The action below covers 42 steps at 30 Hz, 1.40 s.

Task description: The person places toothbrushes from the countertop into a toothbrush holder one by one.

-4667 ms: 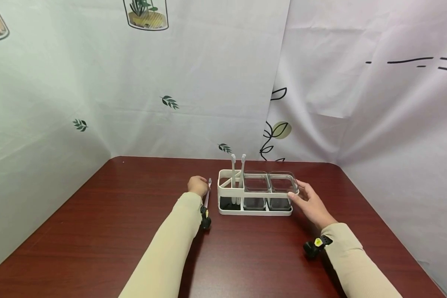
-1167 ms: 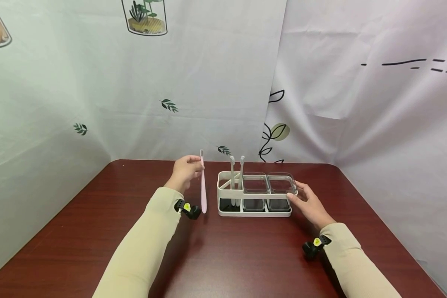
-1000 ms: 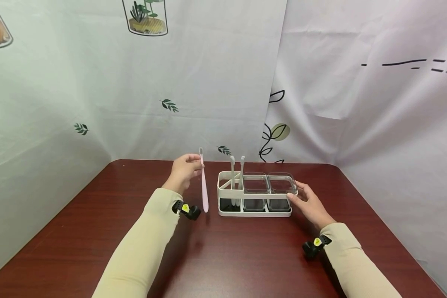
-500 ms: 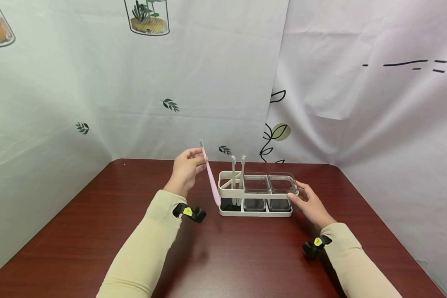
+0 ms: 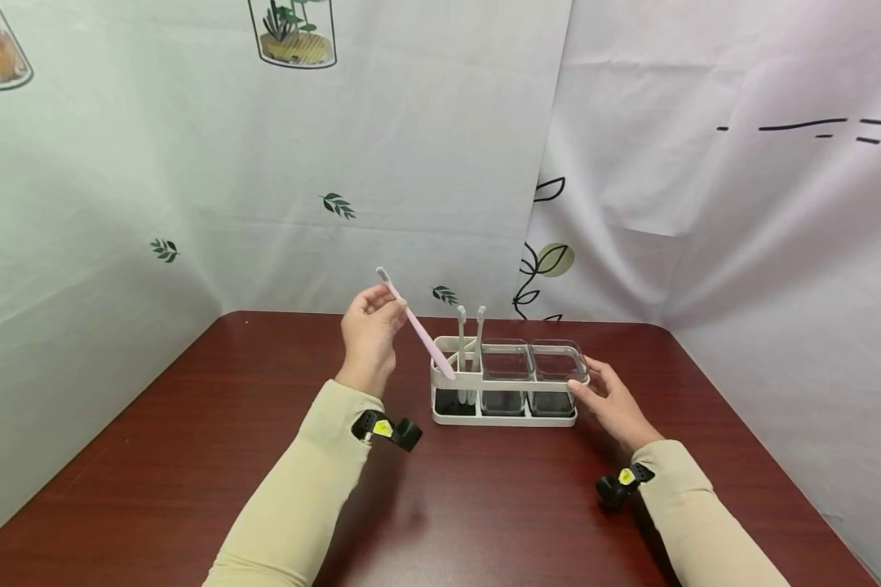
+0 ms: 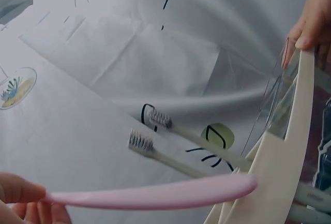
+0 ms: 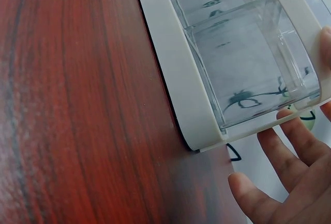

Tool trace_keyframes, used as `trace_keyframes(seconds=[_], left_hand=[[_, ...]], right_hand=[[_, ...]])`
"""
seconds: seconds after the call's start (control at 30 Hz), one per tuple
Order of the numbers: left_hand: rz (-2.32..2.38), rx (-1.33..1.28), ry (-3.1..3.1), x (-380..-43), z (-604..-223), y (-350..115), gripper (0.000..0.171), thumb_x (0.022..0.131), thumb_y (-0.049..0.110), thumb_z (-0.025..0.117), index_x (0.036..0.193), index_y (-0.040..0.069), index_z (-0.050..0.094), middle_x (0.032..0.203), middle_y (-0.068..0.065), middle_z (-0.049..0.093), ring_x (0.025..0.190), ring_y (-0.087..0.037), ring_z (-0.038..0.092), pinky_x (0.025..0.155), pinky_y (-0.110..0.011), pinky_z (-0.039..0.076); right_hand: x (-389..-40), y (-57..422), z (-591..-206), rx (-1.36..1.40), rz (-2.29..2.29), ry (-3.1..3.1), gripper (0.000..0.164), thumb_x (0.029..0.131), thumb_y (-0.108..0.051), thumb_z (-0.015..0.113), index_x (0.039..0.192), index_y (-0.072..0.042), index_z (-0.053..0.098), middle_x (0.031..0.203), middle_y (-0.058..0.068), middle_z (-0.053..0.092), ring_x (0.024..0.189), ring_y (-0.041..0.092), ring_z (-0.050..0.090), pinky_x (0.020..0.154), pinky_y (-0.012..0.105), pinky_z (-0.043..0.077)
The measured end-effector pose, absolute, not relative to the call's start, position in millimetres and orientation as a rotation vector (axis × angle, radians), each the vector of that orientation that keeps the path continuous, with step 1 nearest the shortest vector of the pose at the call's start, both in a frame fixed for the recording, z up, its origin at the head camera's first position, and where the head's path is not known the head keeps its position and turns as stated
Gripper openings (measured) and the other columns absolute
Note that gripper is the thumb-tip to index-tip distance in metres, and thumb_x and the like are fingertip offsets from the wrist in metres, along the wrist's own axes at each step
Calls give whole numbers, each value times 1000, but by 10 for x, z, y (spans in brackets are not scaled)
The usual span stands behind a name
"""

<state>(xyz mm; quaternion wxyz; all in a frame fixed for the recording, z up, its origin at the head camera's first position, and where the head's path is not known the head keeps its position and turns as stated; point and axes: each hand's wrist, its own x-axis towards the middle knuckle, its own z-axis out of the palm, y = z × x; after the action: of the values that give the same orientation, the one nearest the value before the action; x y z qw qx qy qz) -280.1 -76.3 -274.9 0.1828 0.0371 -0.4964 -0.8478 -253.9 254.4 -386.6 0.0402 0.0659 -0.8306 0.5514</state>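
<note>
In the head view my left hand (image 5: 369, 338) pinches a pink toothbrush (image 5: 424, 333) near its head. The brush slants, bristles up at the left, and its handle end is in front of the left section of a white toothbrush holder (image 5: 514, 386). In the left wrist view the pink handle (image 6: 155, 195) overlaps the holder's rim; whether they touch I cannot tell. Two pale toothbrushes (image 5: 461, 334) stand in that left section. Two clear cups (image 5: 505, 363) fill the other sections. My right hand (image 5: 618, 405) grips the holder's right end, thumb on the front of the upper rim.
A dark red-brown wooden table (image 5: 514, 505) carries the holder. Behind it and at both sides hangs a white printed cloth (image 5: 426, 147). A black wrist camera (image 5: 389, 428) sits on the left wrist, another camera (image 5: 620, 485) on the right.
My left hand has lifted the pink toothbrush off the table beside the holder, then tilted it and swung its handle end right and up to the holder's left section. The right hand has stayed put.
</note>
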Motion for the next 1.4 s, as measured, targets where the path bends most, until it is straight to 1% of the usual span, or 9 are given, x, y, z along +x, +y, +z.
trace_keyframes(seconds=[0.17, 0.4, 0.7, 0.93, 1.03, 1.17, 1.23, 1.3, 1.4], left_hand=[[-2361, 106, -1309, -2762, -2747, -708, 28, 82, -15, 60, 106, -1, 57, 90, -4, 55, 78, -11, 56, 69, -22, 53], [-2321, 89, -1287, -2705, -2736, -616, 29, 82, -15, 61, 106, 0, 56, 91, -5, 55, 76, -12, 56, 69, -22, 53], [-2248, 4, -1280, -2692, -2780, -479, 26, 80, -18, 61, 100, -1, 57, 90, -8, 59, 79, -14, 59, 69, -21, 53], [-2137, -65, -1332, -2689, -2828, -383, 25, 78, -18, 63, 97, -2, 59, 88, -5, 61, 80, -13, 58, 72, -20, 52], [-2099, -75, -1366, -2697, -2846, -344, 24, 78, -17, 64, 96, -2, 60, 90, -10, 62, 79, -12, 58, 71, -19, 51], [-2079, -85, -1388, -2706, -2870, -296, 23, 78, -18, 63, 96, -4, 60, 95, -23, 62, 79, -10, 58, 70, -18, 50], [-2063, -96, -1411, -2705, -2879, -275, 23, 79, -18, 63, 97, -5, 60, 95, -25, 62, 78, -9, 58, 69, -18, 50], [-2038, -112, -1448, -2702, -2890, -259, 23, 79, -17, 63, 98, -5, 60, 93, -23, 63, 78, -9, 57, 69, -18, 50], [-2014, -138, -1501, -2695, -2908, -243, 22, 80, -15, 63, 100, -6, 60, 90, -15, 64, 78, -9, 58, 68, -18, 50]], right_hand=[[-2542, 2542, -3872, 208, 1695, -2545, 68, 98, -29, 58, 151, -6, 22, 148, 26, 34, 131, 37, 42, 99, 49, 45], [-2542, 2547, -3878, 209, 1704, -2539, 68, 98, -29, 57, 151, -6, 22, 148, 26, 34, 131, 38, 41, 100, 51, 43], [-2547, 2549, -3872, 196, 1712, -2536, 68, 98, -29, 58, 151, -7, 22, 148, 26, 33, 132, 38, 41, 100, 52, 42], [-2541, 2549, -3876, 190, 1719, -2545, 68, 98, -30, 57, 152, -8, 22, 149, 25, 33, 131, 38, 41, 100, 53, 43], [-2536, 2550, -3875, 189, 1707, -2550, 68, 98, -30, 57, 151, -8, 22, 148, 25, 34, 131, 38, 41, 99, 53, 43], [-2533, 2548, -3875, 194, 1697, -2552, 68, 98, -30, 57, 151, -8, 22, 148, 26, 34, 131, 38, 41, 99, 53, 43], [-2533, 2547, -3874, 194, 1696, -2551, 68, 98, -30, 57, 151, -8, 22, 147, 26, 34, 131, 39, 41, 99, 52, 44], [-2533, 2545, -3875, 195, 1690, -2552, 67, 98, -30, 57, 151, -8, 23, 147, 26, 35, 131, 38, 41, 98, 51, 44], [-2537, 2544, -3875, 195, 1695, -2545, 66, 98, -30, 57, 151, -8, 23, 147, 25, 35, 130, 37, 42, 97, 49, 45]])
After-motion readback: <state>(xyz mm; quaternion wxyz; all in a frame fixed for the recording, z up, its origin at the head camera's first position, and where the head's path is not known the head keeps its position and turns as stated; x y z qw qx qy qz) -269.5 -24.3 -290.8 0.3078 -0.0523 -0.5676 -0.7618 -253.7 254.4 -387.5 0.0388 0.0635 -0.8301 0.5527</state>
